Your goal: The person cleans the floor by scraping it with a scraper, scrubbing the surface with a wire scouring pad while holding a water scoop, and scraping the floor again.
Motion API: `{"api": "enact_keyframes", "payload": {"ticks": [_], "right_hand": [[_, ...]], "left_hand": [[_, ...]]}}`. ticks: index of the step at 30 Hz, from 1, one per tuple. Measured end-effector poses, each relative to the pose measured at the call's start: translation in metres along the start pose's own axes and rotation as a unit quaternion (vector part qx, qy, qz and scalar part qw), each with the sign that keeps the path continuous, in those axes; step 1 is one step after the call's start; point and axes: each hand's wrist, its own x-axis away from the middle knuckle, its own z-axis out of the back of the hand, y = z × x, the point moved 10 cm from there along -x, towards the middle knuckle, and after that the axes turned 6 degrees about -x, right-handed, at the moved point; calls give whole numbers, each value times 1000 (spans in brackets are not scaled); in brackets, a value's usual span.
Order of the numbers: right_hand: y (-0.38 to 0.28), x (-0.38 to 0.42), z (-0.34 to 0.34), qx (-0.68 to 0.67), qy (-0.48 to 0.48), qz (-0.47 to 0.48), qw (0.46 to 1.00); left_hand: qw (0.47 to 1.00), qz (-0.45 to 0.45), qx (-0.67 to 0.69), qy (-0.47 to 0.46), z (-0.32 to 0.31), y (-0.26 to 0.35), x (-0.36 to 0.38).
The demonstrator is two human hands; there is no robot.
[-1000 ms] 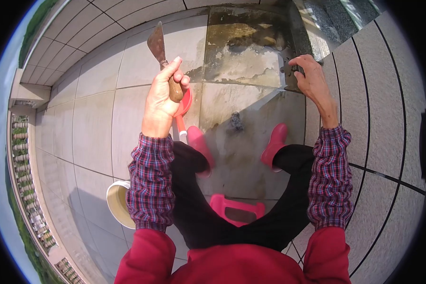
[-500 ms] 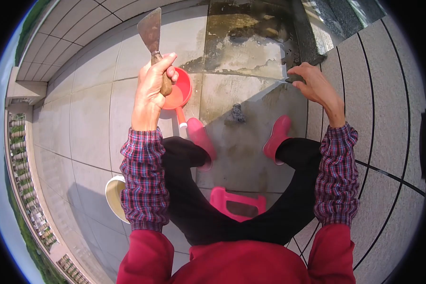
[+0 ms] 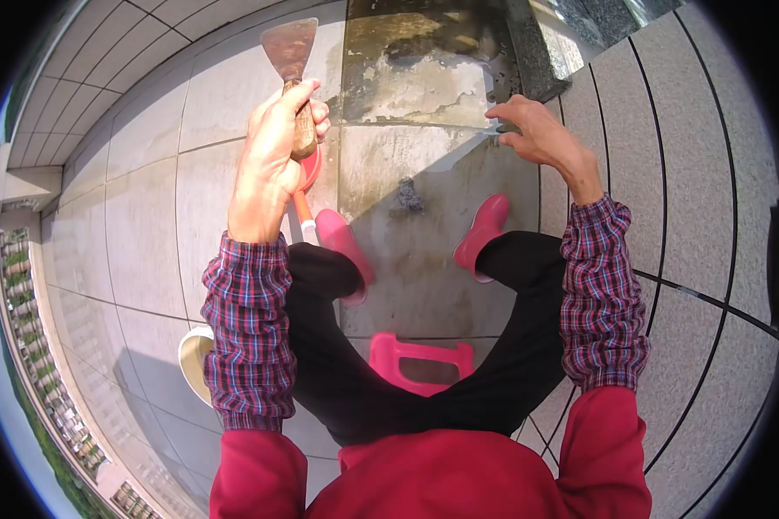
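My left hand (image 3: 277, 156) is wrapped round the wooden handle of a scraper (image 3: 290, 48), its wide, rust-marked blade pointing up and away from me. Behind that hand a red dipper (image 3: 312, 167) rests on the floor, mostly covered, its handle sticking out towards me. My right hand (image 3: 537, 131) hovers at the right with thumb and index finger apart and nothing visible in it; its other fingers are partly in shadow. Below it to the left, a grey clump like a steel wool scrubber (image 3: 410, 195) lies on the wet tile.
Flaky, stained wet floor (image 3: 420, 91) stretches ahead, beside a dark stone block (image 3: 538, 56). A tiled wall (image 3: 701, 199) runs along the right. Pink boots (image 3: 483, 233) stand either side of the scrubber. A pink stool (image 3: 424, 353) is beneath me; a pale bucket (image 3: 190, 363) stands left.
The scraper has turned so its blade faces me more broadly. My left hand now covers more of the dipper. The whole view has shifted slightly, with the floor and boots appearing further left.
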Motion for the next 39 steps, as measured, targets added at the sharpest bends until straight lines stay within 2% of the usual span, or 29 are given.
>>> {"api": "enact_keyframes", "payload": {"ticks": [4, 6, 8, 9, 11, 12, 13, 14, 15, 16, 17, 18, 19, 22, 23, 25, 26, 28, 32, 35, 39], "right_hand": [[0, -1, 4, -10, -12, -24, 1000], [7, 7, 12, -14, -28, -50, 998], [20, 19, 37, -22, 27, -43, 998], [35, 28, 48, -57, 15, -81, 995], [84, 59, 60, -129, 78, -140, 979], [91, 75, 48, -137, 71, -148, 977], [108, 103, 39, -252, 148, -208, 933], [125, 135, 23, -359, 221, -264, 867], [141, 169, -23, -414, 234, -324, 818], [154, 210, -86, -394, 156, -406, 810], [104, 239, -105, -260, 164, -287, 907], [108, 279, -188, -246, 4, -433, 867], [130, 300, -207, -249, 1, -437, 864], [136, 362, -266, -261, -9, -455, 852], [136, 378, -280, -265, -11, -461, 847], [130, 396, -301, -274, -21, -469, 839], [126, 402, -313, -280, -29, -472, 835], [115, 416, -339, -294, -51, -477, 827], [105, 421, -388, -325, -106, -476, 810], [90, 424, -424, -350, -154, -485, 787], [85, 428, -445, -363, -218, -494, 759]], "left_hand": [[1000, -2, 8, -23, -10, -3, -4], [997, 33, 69, 8, -10, -16, -12], [994, 44, 101, 5, -19, -19, -20], [994, 38, 106, -10, -26, -18, -24], [993, 43, 105, -16, -34, -22, -33], [993, 55, 100, -14, -38, -23, -33], [991, 64, 107, -38, -49, -21, -34], [989, 72, 115, -62, -60, -20, -34], [986, 72, 132, -65, -65, -21, -33], [987, 77, 131, -59, -68, -22, -30], [985, 60, 134, -94, -79, -16, -21], [981, 44, 139, -131, -87, -12, -15], [980, 45, 133, -141, -91, -12, -12], [976, 85, 158, -124, -94, -23, -10], [987, 77, 94, -102, -86, -27, -20], [973, 77, 169, -135, -114, -14, 20], [976, 106, 137, -130, -105, -20, 14], [951, 145, 191, -193, -125, -20, 31], [981, 134, 101, -99, -117, -27, 38], [976, 180, 118, -28, -93, -44, 24], [974, 177, 137, 38, -61, -49, -20]]}}
